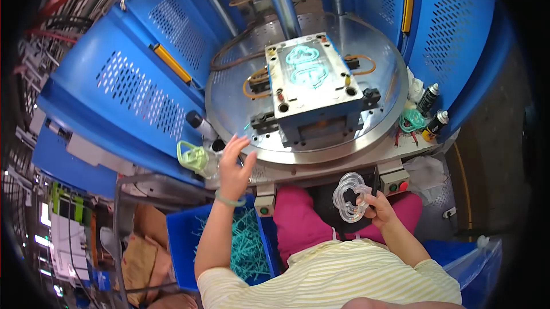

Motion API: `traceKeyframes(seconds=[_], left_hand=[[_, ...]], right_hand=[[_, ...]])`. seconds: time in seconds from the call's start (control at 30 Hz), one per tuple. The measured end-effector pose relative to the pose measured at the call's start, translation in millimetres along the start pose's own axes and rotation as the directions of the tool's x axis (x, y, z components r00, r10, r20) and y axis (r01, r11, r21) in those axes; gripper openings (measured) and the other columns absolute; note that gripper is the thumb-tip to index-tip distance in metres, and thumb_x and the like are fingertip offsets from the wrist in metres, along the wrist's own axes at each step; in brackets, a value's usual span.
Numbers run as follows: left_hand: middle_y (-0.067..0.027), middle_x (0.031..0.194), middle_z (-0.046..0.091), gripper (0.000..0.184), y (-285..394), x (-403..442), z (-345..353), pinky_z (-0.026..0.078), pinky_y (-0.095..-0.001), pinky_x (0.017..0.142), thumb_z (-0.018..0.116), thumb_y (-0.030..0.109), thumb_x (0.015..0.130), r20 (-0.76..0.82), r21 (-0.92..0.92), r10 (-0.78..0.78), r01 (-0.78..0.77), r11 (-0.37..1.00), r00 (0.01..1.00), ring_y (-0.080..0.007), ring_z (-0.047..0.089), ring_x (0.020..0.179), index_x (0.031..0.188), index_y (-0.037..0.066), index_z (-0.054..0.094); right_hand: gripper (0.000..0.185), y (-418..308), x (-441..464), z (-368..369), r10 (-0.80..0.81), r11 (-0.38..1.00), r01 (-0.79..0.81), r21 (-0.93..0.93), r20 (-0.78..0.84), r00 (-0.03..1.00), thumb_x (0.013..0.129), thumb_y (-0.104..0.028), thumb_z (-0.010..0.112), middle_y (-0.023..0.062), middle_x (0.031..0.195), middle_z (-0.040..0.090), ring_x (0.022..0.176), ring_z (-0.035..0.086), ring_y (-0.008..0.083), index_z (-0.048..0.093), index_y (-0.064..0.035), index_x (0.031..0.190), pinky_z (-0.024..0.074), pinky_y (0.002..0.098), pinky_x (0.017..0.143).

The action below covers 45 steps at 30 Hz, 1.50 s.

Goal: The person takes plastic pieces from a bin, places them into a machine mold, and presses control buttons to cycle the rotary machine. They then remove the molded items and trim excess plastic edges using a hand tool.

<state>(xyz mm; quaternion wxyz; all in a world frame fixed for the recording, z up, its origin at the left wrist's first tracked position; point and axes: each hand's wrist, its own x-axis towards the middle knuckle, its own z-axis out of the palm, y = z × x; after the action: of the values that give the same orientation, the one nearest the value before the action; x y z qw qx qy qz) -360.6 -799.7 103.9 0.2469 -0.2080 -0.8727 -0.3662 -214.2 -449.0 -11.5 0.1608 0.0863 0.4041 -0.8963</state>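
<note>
My left hand [236, 163] is raised with its fingers spread, holding nothing, at the near left edge of the round metal turntable [229, 102]. My right hand [379, 208] grips clear, flower-shaped plastic rings [344, 197] above my lap; how many there are I cannot tell. On the turntable rests a steel mould [318, 102], its top facing up. Two teal outlined shapes [309, 74] lie in the mould's upper face. Neither hand touches the mould.
Blue perforated machine doors [137, 88] flank the turntable. A green-lidded bottle [197, 160] stands left, spray cans [435, 125] and a teal coil [411, 120] right. A red button [403, 186] sits on the front edge. Teal scraps fill a blue bin [183, 251].
</note>
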Motion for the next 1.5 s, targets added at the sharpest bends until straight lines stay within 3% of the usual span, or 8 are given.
traceKeyframes(seconds=[0.13, 0.4, 0.43, 0.67, 1.0, 1.2, 1.37, 1.5], left_hand=[[-0.0195, 0.123, 0.052, 0.048, -13, 100, 57, 0.029, -0.0424, 0.103, 0.067, 0.028, 0.077, 0.141, 0.137, 0.219, -0.238, 0.962, 0.966, -0.0385, 0.035, 0.127, 0.113, -0.002, 0.056], [-0.0225, 0.145, 0.022, 0.077, -62, 219, 137, 0.015, -0.0507, 0.108, 0.053, 0.056, 0.081, 0.527, 0.393, 0.02, -0.264, 0.881, 0.85, -0.0371, 0.011, 0.137, 0.135, 0.003, 0.036], [-0.0231, 0.146, 0.019, 0.079, -56, 227, 139, 0.014, -0.05, 0.109, 0.053, 0.059, 0.079, 0.573, 0.396, -0.049, -0.224, 0.891, 0.818, -0.0371, 0.008, 0.138, 0.138, 0.01, 0.035], [-0.0199, 0.148, 0.015, 0.077, -61, 248, 156, 0.01, -0.0513, 0.109, 0.051, 0.065, 0.078, 0.672, 0.384, -0.102, -0.227, 0.895, 0.734, -0.0381, 0.004, 0.138, 0.14, 0.022, 0.032], [-0.0192, 0.148, 0.017, 0.08, -71, 251, 164, 0.013, -0.0497, 0.109, 0.049, 0.067, 0.077, 0.676, 0.424, -0.112, -0.26, 0.867, 0.729, -0.0375, 0.009, 0.138, 0.141, 0.022, 0.03], [-0.0221, 0.147, 0.017, 0.083, -80, 258, 163, 0.013, -0.046, 0.11, 0.054, 0.062, 0.077, 0.681, 0.337, -0.07, -0.227, 0.914, 0.729, -0.0389, 0.009, 0.137, 0.142, 0.017, 0.028], [-0.0238, 0.144, 0.025, 0.063, -68, 263, 164, 0.018, -0.0424, 0.11, 0.071, 0.03, 0.067, 0.594, 0.3, -0.011, -0.209, 0.931, 0.805, -0.0391, 0.015, 0.136, 0.121, 0.003, 0.052], [-0.0227, 0.133, 0.042, 0.05, -80, 259, 164, 0.024, -0.0416, 0.108, 0.067, 0.024, 0.067, 0.489, 0.41, 0.052, -0.281, 0.868, 0.871, -0.0394, 0.027, 0.131, 0.108, -0.004, 0.057]], right_hand=[[0.027, -7, 3, -7, -0.048, 0.998, 0.05, 0.044, -0.048, 0.998, 0.082, -0.017, 0.062, 0.0041, 0.081, 0.063, 0.044, 0.038, 0.0016, 0.054, -0.0037, 0.105, 0.0216, 0.0161, 0.037], [0.027, -21, 1, -24, -0.092, 0.992, 0.108, 0.068, -0.197, 0.976, 0.082, -0.017, 0.062, 0.0039, 0.079, 0.064, 0.043, 0.039, 0.002, 0.055, -0.0039, 0.104, 0.0256, 0.0155, 0.036], [0.027, -23, 2, -24, -0.095, 0.992, 0.112, 0.065, -0.218, 0.971, 0.082, -0.017, 0.062, 0.004, 0.079, 0.064, 0.043, 0.039, 0.002, 0.055, -0.0038, 0.104, 0.0257, 0.0155, 0.036], [0.027, -44, 27, -16, -0.064, 0.994, 0.084, 0.076, -0.236, 0.97, 0.082, -0.016, 0.061, 0.0034, 0.081, 0.063, 0.043, 0.036, 0.0013, 0.055, -0.0047, 0.107, 0.0242, 0.0152, 0.037], [0.026, -70, 55, 4, -0.106, 0.99, 0.124, 0.075, -0.208, 0.972, 0.084, -0.019, 0.06, 0.0029, 0.083, 0.062, 0.043, 0.034, 0.0009, 0.054, -0.0047, 0.105, 0.0229, 0.0156, 0.037], [0.028, -95, 51, 25, -0.217, 0.975, 0.2, -0.095, -0.233, 0.948, 0.081, -0.024, 0.066, 0.0023, 0.081, 0.064, 0.044, 0.034, -0.001, 0.057, -0.0032, 0.098, 0.0222, 0.0151, 0.038], [0.037, -103, 41, 33, -0.278, 0.959, 0.251, -0.134, -0.261, 0.924, 0.08, -0.025, 0.067, 0.0034, 0.081, 0.064, 0.045, 0.034, -0.0012, 0.056, -0.0011, 0.107, 0.0222, 0.0151, 0.039], [0.039, -109, 35, 27, -0.322, 0.944, 0.292, -0.152, -0.248, 0.914, 0.081, -0.025, 0.068, 0.0035, 0.081, 0.065, 0.046, 0.035, -0.0015, 0.056, -0.0004, 0.109, 0.0235, 0.015, 0.039]])
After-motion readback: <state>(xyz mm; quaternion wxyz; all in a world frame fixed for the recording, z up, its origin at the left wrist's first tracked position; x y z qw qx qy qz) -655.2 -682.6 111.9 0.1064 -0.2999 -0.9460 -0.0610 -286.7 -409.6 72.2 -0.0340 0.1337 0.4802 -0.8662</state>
